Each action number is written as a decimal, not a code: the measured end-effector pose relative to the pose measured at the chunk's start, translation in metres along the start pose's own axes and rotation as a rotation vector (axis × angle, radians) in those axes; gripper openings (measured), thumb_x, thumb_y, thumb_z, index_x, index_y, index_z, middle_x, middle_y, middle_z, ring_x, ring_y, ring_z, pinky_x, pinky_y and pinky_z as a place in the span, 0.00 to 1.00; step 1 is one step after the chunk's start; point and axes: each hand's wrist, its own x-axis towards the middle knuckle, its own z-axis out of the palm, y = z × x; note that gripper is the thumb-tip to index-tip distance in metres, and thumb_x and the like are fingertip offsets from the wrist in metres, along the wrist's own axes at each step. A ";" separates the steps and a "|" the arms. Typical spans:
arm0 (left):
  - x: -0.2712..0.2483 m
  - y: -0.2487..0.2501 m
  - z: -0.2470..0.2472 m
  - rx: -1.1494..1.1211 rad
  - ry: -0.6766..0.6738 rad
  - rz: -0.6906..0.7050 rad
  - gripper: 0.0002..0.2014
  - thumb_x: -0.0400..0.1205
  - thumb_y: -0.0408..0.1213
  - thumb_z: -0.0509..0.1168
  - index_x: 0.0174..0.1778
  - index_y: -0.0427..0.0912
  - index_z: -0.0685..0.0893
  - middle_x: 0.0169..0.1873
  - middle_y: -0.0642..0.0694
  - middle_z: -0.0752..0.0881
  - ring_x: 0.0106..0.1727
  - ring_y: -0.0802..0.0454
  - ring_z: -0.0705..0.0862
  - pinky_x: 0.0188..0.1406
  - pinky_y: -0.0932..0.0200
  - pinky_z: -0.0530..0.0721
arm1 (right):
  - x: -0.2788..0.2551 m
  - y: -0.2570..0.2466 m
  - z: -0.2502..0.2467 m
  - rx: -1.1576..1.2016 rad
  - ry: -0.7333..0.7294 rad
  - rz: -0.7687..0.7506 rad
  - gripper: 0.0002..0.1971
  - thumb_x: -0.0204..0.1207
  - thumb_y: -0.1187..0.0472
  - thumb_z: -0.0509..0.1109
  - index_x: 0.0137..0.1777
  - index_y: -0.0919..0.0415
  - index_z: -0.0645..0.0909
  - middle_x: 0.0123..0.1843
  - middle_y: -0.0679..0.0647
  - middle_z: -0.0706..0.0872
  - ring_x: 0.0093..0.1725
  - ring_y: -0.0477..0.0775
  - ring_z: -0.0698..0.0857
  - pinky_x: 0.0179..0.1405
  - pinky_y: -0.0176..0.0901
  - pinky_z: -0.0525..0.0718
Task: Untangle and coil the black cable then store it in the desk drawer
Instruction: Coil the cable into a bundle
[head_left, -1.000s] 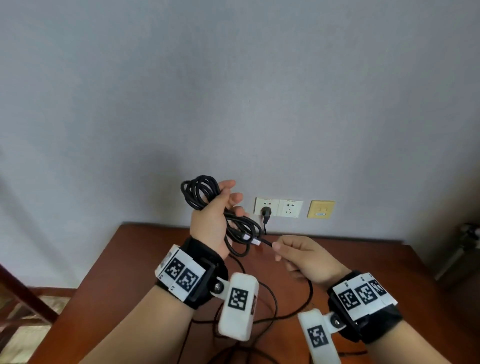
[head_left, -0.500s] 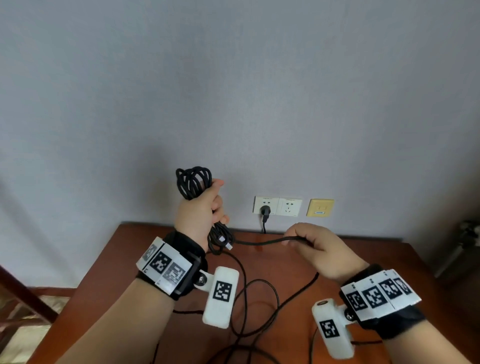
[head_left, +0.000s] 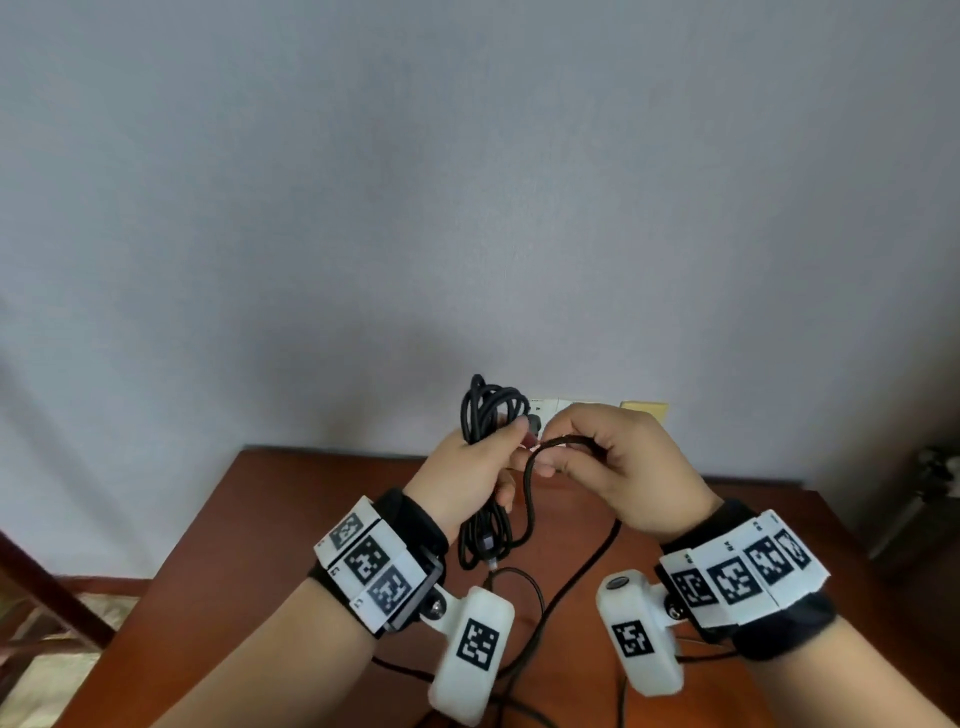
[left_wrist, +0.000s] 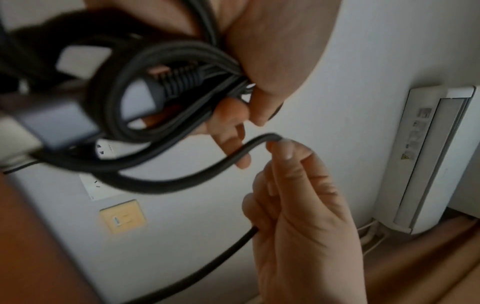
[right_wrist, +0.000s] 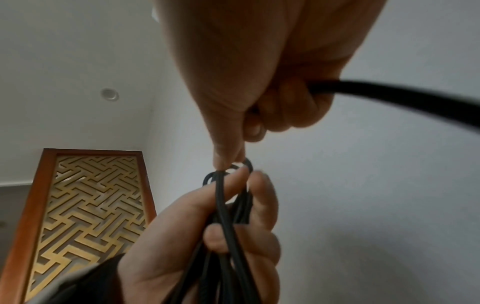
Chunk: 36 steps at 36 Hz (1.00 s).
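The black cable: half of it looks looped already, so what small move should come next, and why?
Probably lay the strand that the right hand pinches into the left hand as one more loop. The left hand already grips the black cable coils, and more slack trails over the desk.

Bare forearms, black wrist straps (head_left: 410, 519), white square-coded marker bands (head_left: 748, 569), white camera pods (head_left: 475, 649)

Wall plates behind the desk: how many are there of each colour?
White socket plates: 2
Yellow plate: 1
Total: 3
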 end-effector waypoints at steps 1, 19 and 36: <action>-0.001 0.000 0.002 0.011 -0.006 -0.020 0.17 0.84 0.48 0.62 0.44 0.37 0.85 0.23 0.49 0.85 0.25 0.49 0.75 0.26 0.61 0.76 | 0.000 -0.001 0.002 0.020 0.028 0.011 0.06 0.76 0.59 0.73 0.39 0.55 0.81 0.33 0.41 0.86 0.34 0.42 0.84 0.37 0.34 0.79; -0.002 -0.015 0.015 -0.435 -0.131 -0.157 0.26 0.76 0.63 0.62 0.36 0.41 0.86 0.19 0.46 0.70 0.22 0.44 0.77 0.28 0.56 0.74 | 0.004 0.001 0.021 0.201 0.192 0.420 0.21 0.62 0.48 0.82 0.30 0.57 0.71 0.22 0.41 0.72 0.25 0.44 0.69 0.27 0.37 0.69; -0.010 -0.028 0.022 -0.082 -0.306 -0.161 0.09 0.68 0.31 0.69 0.22 0.45 0.81 0.17 0.48 0.67 0.19 0.51 0.71 0.27 0.58 0.75 | 0.013 -0.009 0.017 0.205 0.202 0.145 0.19 0.66 0.61 0.81 0.33 0.51 0.69 0.24 0.43 0.70 0.26 0.42 0.66 0.26 0.36 0.69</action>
